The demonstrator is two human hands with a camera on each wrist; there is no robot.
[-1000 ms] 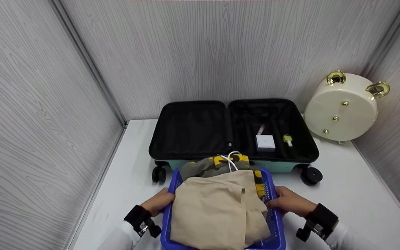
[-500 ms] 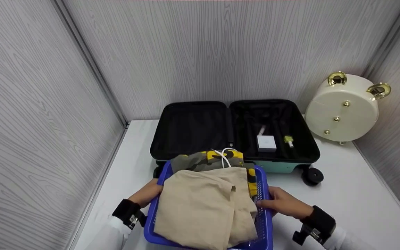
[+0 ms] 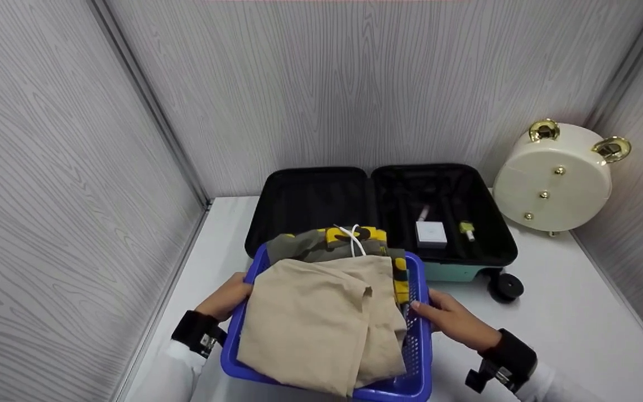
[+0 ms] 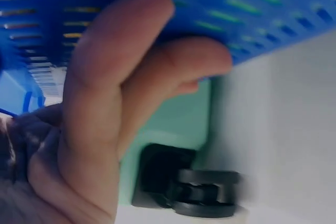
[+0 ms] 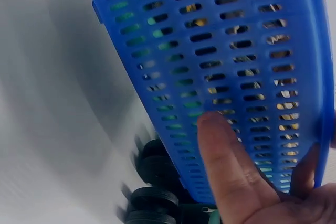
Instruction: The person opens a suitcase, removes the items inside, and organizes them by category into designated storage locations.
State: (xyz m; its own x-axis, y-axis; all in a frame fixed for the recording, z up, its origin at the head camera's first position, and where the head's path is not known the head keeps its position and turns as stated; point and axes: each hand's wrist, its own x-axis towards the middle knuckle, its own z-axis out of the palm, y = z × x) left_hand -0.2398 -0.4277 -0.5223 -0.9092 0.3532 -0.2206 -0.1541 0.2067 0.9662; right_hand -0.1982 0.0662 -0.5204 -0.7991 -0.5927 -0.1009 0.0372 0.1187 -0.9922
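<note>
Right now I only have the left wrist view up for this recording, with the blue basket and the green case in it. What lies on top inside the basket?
Observer: The head view shows a beige cloth on top in the blue basket, partly covering a camouflage-patterned cloth.
Operator: And the green case, is it open or closed?
Observer: Open: in the head view its two black-lined halves lie side by side.
</note>
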